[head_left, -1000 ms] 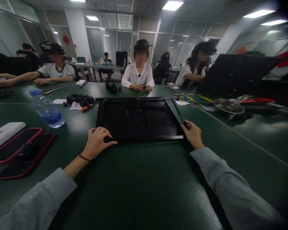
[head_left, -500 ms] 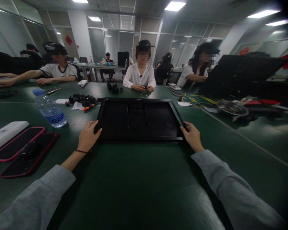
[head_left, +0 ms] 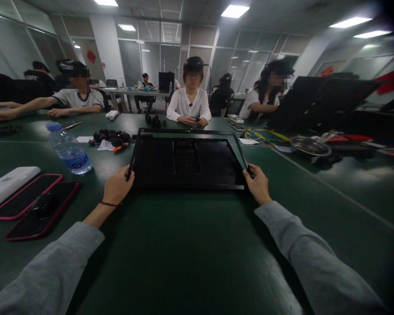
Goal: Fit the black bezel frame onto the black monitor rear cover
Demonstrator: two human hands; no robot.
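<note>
My left hand and my right hand are closed on the two side edges of a thin black monitor bezel. The bezel is tilted, its far edge raised above a black monitor back cover that lies on the table. Green tabletop shows through the gap between them at the far and right sides. A rectangular raised section marks the middle of the cover. The bezel's near edge overlaps the cover's near side; whether they touch there I cannot tell.
To the left stand a water bottle, a white case and two red-edged phone-like slabs. Black parts lie beyond. At the right are a metal bowl, cables and a large black panel. A person sits opposite.
The bezel's far edge has risen, so the gap to the back cover is wider. Both hands have shifted slightly left in view, still gripping the bezel.
</note>
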